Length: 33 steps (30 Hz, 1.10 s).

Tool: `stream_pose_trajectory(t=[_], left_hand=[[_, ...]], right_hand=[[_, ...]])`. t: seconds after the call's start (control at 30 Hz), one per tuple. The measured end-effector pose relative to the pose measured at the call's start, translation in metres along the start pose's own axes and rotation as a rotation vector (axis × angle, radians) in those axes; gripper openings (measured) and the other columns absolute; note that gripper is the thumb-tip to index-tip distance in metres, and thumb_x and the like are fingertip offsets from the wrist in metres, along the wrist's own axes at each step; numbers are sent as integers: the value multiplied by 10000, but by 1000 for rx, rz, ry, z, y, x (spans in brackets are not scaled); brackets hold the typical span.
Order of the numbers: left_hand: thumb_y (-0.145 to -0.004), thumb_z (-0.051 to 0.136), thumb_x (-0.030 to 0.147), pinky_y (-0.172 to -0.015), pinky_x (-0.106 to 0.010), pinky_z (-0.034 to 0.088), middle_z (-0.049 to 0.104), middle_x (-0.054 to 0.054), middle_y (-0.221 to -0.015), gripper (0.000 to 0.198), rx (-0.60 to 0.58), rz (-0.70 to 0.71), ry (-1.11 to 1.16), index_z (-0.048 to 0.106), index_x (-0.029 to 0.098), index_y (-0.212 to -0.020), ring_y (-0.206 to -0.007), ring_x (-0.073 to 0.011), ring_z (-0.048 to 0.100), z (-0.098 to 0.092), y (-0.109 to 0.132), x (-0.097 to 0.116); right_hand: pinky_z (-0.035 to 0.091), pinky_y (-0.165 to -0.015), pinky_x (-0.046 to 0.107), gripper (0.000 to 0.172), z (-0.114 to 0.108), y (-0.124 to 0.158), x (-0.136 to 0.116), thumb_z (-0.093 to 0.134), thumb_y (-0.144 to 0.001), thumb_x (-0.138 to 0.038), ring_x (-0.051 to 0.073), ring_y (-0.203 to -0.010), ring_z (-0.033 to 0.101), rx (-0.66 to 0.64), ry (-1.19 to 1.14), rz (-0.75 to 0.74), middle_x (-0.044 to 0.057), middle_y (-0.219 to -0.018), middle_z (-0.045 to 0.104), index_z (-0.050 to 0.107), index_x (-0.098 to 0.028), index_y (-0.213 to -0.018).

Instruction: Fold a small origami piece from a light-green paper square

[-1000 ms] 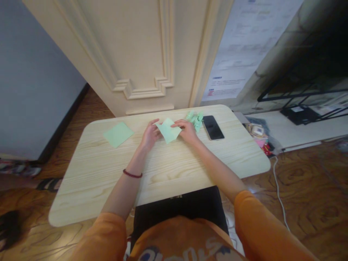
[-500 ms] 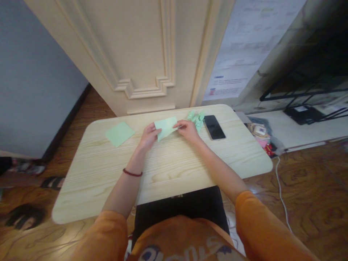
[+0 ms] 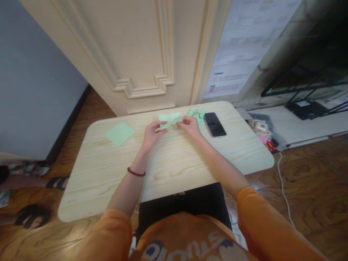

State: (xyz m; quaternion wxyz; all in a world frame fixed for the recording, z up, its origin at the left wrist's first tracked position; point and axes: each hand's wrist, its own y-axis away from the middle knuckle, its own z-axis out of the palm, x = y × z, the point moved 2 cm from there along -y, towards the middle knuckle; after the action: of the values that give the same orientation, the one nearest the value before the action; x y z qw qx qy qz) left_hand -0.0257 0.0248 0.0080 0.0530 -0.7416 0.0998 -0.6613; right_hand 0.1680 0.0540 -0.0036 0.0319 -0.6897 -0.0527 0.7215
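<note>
Pinching green paper (image 3: 170, 120) between left hand (image 3: 153, 136) and right hand (image 3: 190, 127)

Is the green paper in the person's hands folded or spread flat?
Folded: the green paper forms a narrow, creased strip between the left hand and right hand.

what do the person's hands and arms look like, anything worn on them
The left hand and right hand are bare, with no gloves. Loose orange sleeves end above the bare forearms, and a thin dark red bracelet circles the left wrist.
</note>
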Motion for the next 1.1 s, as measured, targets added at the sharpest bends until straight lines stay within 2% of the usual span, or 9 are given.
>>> stream_pose_trajectory(t=[0.17,0.33,0.47,0.57,0.7,0.8,0.97,1.1], left_hand=[[-644,757,404,-753,-305,516,679,-81,-907,267,95,70,-151,720,169,-767,-929,-228,622,-3,-2,1],[-644,753,418,-639,-258,505,630,-46,-804,280,73,70,-137,708,164,-756,-791,-177,598,-2,-2,1],[-641,752,432,-597,-238,501,639,-42,-824,294,49,31,-70,694,164,-747,-733,-152,583,0,-1,-1],[-615,776,465,-610,-255,524,654,-46,-855,361,30,-19,-3,693,159,-787,-743,-157,581,-1,-2,-2],[-568,813,501,-639,-285,544,665,-34,-782,428,-15,-96,82,696,153,-788,-692,-148,573,-3,-3,-3],[-546,829,517,-651,-293,547,669,-30,-744,446,-38,-133,116,699,152,-768,-668,-144,576,-4,-3,-4],[-560,824,553,-692,-315,552,688,-45,-799,482,-85,-145,142,701,152,-798,-736,-169,619,-2,-3,-3],[-564,826,540,-743,-325,559,706,-52,-878,485,-57,-127,171,702,156,-833,-805,-179,634,-2,-3,-2]], right_hand=[[463,-622,284,241,1,0,-1,756,-545,-361,157,-642,582,-9,25,-14,-5,-653,637,626,-189,-652],[488,-683,298,299,0,2,-6,776,-564,-406,169,-691,604,-25,7,-42,10,-715,663,654,-179,-716],[495,-704,298,266,1,3,-9,774,-579,-388,166,-698,600,-85,-1,-65,7,-698,672,673,-175,-703],[486,-715,290,206,2,3,-11,756,-585,-341,160,-701,596,-124,8,-71,-6,-684,665,672,-178,-678],[467,-694,275,145,4,6,-13,691,-587,-275,148,-677,573,-176,1,-44,-21,-681,652,678,-179,-695],[449,-677,269,88,5,8,-14,659,-598,-265,153,-691,558,-212,37,-63,-14,-658,630,642,-179,-608],[426,-668,269,115,5,9,-14,638,-640,-277,146,-668,542,-238,50,-62,-5,-636,612,618,-178,-585],[432,-694,276,143,4,8,-16,644,-651,-292,152,-702,543,-220,61,-105,1,-670,607,610,-180,-569]])
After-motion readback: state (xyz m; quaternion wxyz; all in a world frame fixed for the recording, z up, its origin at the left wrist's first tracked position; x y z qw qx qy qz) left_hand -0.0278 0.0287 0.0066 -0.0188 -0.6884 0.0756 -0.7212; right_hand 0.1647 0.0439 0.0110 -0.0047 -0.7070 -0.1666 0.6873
